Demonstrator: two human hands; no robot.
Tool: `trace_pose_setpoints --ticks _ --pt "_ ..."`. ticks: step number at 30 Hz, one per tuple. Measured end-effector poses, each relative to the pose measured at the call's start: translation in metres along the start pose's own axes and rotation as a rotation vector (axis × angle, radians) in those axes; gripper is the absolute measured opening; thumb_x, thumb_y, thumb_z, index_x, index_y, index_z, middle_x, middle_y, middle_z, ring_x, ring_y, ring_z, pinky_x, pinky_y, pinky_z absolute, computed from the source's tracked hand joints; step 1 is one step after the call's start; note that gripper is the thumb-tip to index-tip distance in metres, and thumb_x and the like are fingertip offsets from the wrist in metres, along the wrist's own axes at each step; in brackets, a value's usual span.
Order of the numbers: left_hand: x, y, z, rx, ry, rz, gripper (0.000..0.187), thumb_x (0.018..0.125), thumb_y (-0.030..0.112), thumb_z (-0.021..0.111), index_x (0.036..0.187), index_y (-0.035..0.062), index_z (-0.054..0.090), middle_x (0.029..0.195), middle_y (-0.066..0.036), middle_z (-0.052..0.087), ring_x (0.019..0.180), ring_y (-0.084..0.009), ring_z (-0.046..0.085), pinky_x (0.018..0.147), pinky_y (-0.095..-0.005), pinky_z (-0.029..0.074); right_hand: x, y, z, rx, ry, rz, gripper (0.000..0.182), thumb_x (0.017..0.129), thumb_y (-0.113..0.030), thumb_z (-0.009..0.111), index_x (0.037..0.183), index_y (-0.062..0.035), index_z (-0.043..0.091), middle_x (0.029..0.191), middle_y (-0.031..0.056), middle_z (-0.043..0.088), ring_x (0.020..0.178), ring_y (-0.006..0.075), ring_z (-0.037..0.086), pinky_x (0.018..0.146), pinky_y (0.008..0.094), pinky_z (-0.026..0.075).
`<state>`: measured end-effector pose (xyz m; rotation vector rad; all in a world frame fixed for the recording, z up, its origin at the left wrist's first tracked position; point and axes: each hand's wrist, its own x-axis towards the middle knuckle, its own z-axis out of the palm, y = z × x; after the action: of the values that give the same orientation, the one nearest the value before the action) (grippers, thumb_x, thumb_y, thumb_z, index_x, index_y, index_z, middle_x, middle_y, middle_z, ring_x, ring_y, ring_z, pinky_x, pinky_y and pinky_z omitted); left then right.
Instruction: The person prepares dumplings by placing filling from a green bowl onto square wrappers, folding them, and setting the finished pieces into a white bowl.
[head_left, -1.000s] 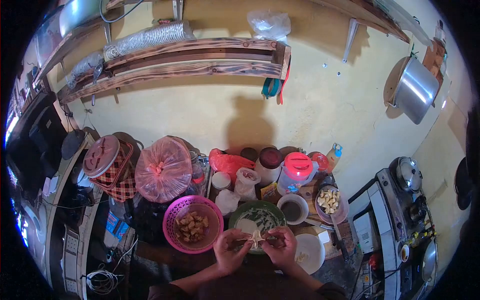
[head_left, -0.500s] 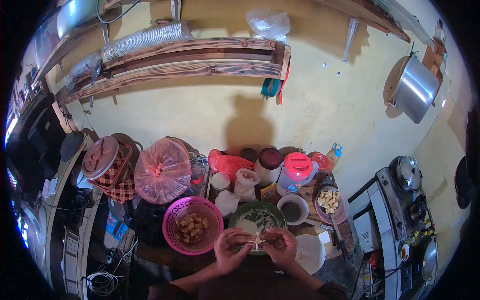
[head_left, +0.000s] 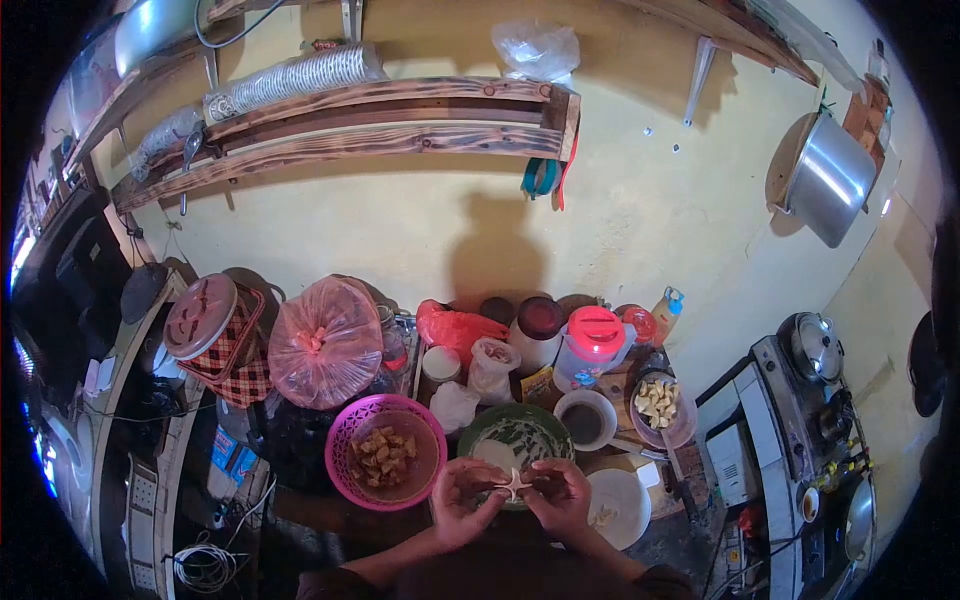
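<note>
Both hands pinch a small pale four-pointed folded dough piece (head_left: 515, 485) in front of my body. My left hand (head_left: 464, 500) grips its left points between thumb and fingers. On the other side my right hand (head_left: 557, 497) holds the right points the same way. Just behind them stands a green bowl (head_left: 520, 413) with a white round thing and whitish smears inside; its near part is hidden by my hands. To the left is a pink basket (head_left: 337, 455) with brown chunks (head_left: 382, 455). A white bowl (head_left: 628, 505) with a few pale pieces sits beside my right hand.
A small bowl of dark liquid (head_left: 586, 420) and a bowl of pale cut pieces (head_left: 657, 402) stand at the right. A pitcher with a red lid (head_left: 596, 345), bags and jars line the wall. A stove (head_left: 775, 400) is far right; a shelf (head_left: 400, 140) hangs above.
My fingers shift very slightly around the dough piece, which turns a little. The bowls and basket stay where they were.
</note>
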<state>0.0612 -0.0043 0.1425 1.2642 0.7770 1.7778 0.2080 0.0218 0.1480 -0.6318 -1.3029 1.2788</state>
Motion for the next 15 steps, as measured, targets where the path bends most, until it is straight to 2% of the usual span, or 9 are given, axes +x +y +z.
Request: trace_pose_setpoints --ticks 2,6,8,12,15 --pt "-0.002 -0.005 -0.003 -0.004 0.014 -0.064 0.05 0.076 -0.005 0.063 0.115 0.0005 0.033 0.093 -0.014 0.058 0.089 -0.0207 0.058 0.075 -0.0321 0.05 0.0 -0.002 0.0 -0.071 -0.023 -0.006 0.033 0.076 0.008 0.061 0.107 0.0024 0.05 0.097 0.0111 0.059 0.093 0.0175 0.06 0.081 0.0304 0.051" --pt "-0.002 -0.011 -0.005 -0.04 0.015 -0.069 0.051 0.077 -0.004 0.063 0.117 0.0002 0.032 0.092 -0.014 0.059 0.088 -0.021 0.058 0.074 -0.0317 0.05 0.0 -0.005 0.001 -0.099 -0.019 0.017 0.035 0.073 0.013 0.06 0.104 0.0021 0.049 0.093 0.0121 0.059 0.089 0.0171 0.06 0.077 0.0302 0.053" --pt "-0.003 -0.013 -0.008 -0.1 0.019 -0.149 0.052 0.076 -0.009 0.061 0.118 0.002 0.033 0.095 -0.015 0.06 0.091 -0.0207 0.06 0.081 -0.0331 0.05 -0.001 -0.003 0.0 -0.07 -0.009 0.048 0.035 0.073 0.013 0.059 0.105 0.0024 0.049 0.094 0.0128 0.059 0.09 0.0173 0.06 0.078 0.0303 0.053" --pt "-0.002 -0.018 -0.009 -0.115 -0.001 -0.133 0.052 0.077 -0.009 0.061 0.119 0.002 0.033 0.095 -0.014 0.06 0.089 -0.0196 0.06 0.079 -0.0325 0.05 0.0 -0.002 0.0 -0.031 0.009 0.085 0.035 0.074 0.011 0.059 0.106 0.0014 0.049 0.095 0.0125 0.059 0.088 0.0166 0.06 0.078 0.03 0.053" --pt "0.002 -0.017 -0.01 -0.076 -0.002 -0.195 0.052 0.077 -0.01 0.06 0.12 0.003 0.034 0.093 -0.013 0.06 0.088 -0.0175 0.06 0.078 -0.0313 0.05 0.0 0.004 -0.002 0.018 -0.006 0.116 0.036 0.075 0.011 0.059 0.109 0.0002 0.048 0.097 0.0118 0.059 0.09 0.0166 0.059 0.078 0.0287 0.051"
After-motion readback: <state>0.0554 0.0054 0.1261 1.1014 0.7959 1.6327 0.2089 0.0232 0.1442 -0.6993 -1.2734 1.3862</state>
